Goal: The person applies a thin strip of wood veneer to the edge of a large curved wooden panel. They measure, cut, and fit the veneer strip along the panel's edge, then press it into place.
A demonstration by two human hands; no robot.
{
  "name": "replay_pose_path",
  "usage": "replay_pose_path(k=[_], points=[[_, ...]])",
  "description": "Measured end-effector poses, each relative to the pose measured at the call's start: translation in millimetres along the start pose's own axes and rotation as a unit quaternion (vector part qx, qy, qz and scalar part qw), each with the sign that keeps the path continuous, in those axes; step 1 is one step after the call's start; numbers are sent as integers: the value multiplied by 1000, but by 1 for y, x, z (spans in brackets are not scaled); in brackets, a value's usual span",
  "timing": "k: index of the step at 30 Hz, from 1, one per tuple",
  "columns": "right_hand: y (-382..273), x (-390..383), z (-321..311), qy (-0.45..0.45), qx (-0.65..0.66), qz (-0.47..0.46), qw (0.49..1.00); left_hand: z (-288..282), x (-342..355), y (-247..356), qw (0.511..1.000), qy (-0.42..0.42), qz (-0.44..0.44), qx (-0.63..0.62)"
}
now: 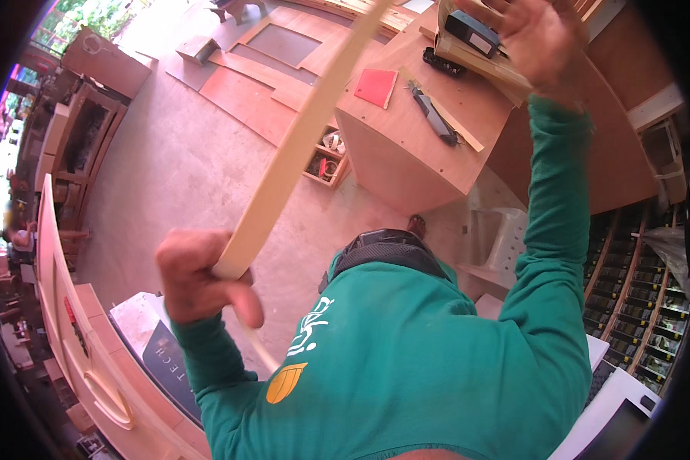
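My left hand [199,277] is closed round the lower part of a long, thin, pale wooden strip [303,134]. The strip slants up and away to the right, past the top edge of the view. My right hand [543,47] is raised at the upper right with its fingers apart and nothing in it; some fingertips lie at the picture's edge. Close by it is a dark box-shaped object [472,32]. Below on the wooden cabinet top [406,157] lie a red square piece [376,87], a dark grey long tool [434,115], a thin stick [461,124] and a black object [443,63].
A small divided wooden box [326,167] with odds and ends stands on the floor [149,153] beside the cabinet. Flat wooden panels [238,92] lie beyond. A white plastic stool [497,239] is at my right, near racks of small parts [638,295]. Curved wooden pieces [92,345] fill the left.
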State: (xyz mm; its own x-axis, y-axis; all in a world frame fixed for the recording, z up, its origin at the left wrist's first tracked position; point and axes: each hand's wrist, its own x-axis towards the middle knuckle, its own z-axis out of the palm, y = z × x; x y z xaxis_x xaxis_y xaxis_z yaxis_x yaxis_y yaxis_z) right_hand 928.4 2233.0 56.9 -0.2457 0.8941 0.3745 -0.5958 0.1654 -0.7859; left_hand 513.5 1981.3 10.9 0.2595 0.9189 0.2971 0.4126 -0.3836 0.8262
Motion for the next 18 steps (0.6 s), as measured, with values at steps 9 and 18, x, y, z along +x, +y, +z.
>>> replay_pose_path(k=[9, 18], points=[[-7, 20, -78, 167, -57, 98, 979, 89, 20, -55, 950, -31, -103, -292], [-36, 14, -164, 227, -152, 36, 961, 155, 52, -69, 914, -78, -145, -370]])
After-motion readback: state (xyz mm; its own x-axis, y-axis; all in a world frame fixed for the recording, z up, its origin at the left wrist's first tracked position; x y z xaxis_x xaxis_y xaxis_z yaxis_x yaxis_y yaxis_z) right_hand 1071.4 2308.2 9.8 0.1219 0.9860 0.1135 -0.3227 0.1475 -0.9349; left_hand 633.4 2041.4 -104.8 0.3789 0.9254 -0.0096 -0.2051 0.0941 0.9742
